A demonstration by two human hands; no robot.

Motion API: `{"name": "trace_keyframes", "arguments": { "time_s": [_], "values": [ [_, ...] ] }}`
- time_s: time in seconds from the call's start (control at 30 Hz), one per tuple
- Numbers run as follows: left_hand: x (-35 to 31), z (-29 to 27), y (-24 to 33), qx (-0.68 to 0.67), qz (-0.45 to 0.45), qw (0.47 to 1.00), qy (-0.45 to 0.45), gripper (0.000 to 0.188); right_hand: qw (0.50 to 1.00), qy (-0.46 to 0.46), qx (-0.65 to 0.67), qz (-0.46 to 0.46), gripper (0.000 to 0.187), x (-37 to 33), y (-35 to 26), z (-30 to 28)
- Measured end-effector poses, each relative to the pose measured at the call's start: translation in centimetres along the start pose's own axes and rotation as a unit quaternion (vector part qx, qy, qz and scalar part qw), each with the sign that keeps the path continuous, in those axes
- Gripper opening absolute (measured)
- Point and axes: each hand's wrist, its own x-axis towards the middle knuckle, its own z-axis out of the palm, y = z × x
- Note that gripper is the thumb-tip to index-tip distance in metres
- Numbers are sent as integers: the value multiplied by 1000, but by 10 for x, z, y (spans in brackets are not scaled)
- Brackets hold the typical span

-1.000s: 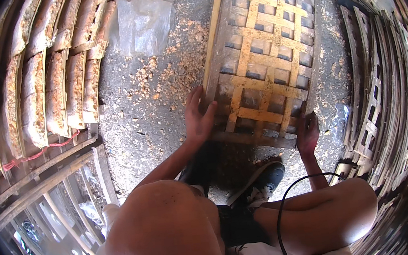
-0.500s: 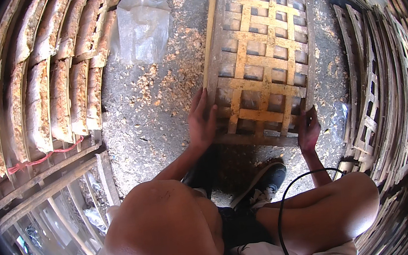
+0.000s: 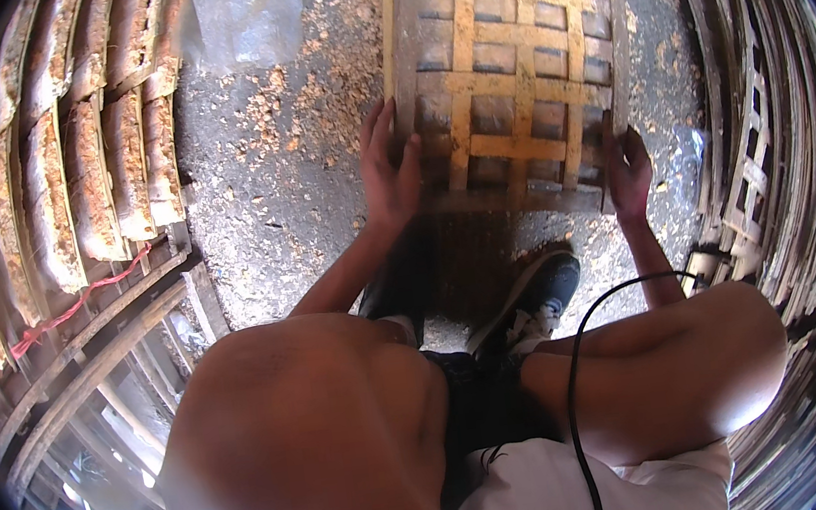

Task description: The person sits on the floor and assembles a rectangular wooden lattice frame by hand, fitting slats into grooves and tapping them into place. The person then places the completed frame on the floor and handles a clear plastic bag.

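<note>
A: Where is the frame (image 3: 525, 86)?

B: Straight ahead of us — wooden, latticed, its long axis pointing away, its far end cut off at the top of our view. Our left hand (image 3: 391, 178) is at its left edge, our right hand (image 3: 629, 174) at its near right corner; neither is clearly nearer.

A: Are we gripping it?

B: Left fingers spread, right fingers curl — we cannot tell whether either grips.

A: Any labels?

B: We can read no brand or writing.

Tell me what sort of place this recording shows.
Probably a small workshop or storage shed: worn wooden frames packed together at right, rows of pale, orange-edged slabs at left, and orange crumbs scattered over the rough grey floor.
</note>
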Motion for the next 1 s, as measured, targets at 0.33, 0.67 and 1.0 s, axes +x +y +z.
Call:
{"name": "trace_keyframes", "arguments": {
  "time_s": [0.33, 0.67, 1.0],
  "values": [
    [1, -2, -6, 52, 37, 998, -16, 69, 998, -17, 50, 47, 24, -5, -3, 1],
    [-4, -21, 16, 139, 88, 981, -98, 91, 983, 77, -88, -140, 39, -2, 8, -3],
    [-5, -20, 19, 106, 47, 990, -86, 82, 994, 43, -56, -82, 30, -20, 15, -5]
  ]
}}
